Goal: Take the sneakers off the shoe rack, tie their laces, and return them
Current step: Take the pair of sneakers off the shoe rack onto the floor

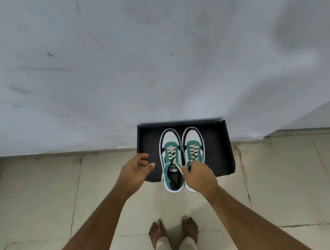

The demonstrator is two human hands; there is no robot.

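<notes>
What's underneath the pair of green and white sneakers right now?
The green and white sneakers sit on a flat black shoe rack, heels overhanging the beige tiled floor. The right hand covers one sneaker's heel. Anything beneath the rack is hidden.

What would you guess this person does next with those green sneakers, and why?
Probably the left hand closes on the left sneaker, so both lift off the black shoe rack together. It hovers open beside that shoe, while the right hand already reaches into the right sneaker.
</notes>
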